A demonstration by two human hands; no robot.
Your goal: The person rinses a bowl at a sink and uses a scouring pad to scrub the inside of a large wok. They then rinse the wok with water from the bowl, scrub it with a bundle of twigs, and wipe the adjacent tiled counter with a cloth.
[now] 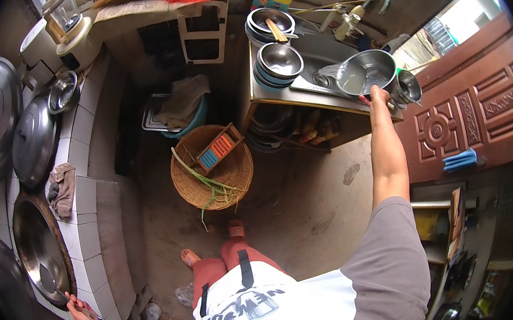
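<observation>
On the left, my left hand (85, 313) grips the handle of a metal ladle (47, 278), whose head rests inside a large wok (37, 241) set into the white-tiled stove. Far to the right, my right hand (377, 96) holds the near rim of a stainless steel basin (379, 67). The basin is tilted over the right part of the sink (317, 50), with some liquid inside; water seems to run off its left rim near the drain. Stacked metal bowls (280, 60) stand left of the sink, and a smaller metal pot (409, 86) stands right of the basin.
A wicker basket (189, 185) with a slicer (219, 148) and green onions is on the floor ahead of my feet. Pot lids (37, 139) and a cloth (62, 190) lie along the stove. A faucet (347, 24) rises behind the sink; a wooden door (461, 117) is at right.
</observation>
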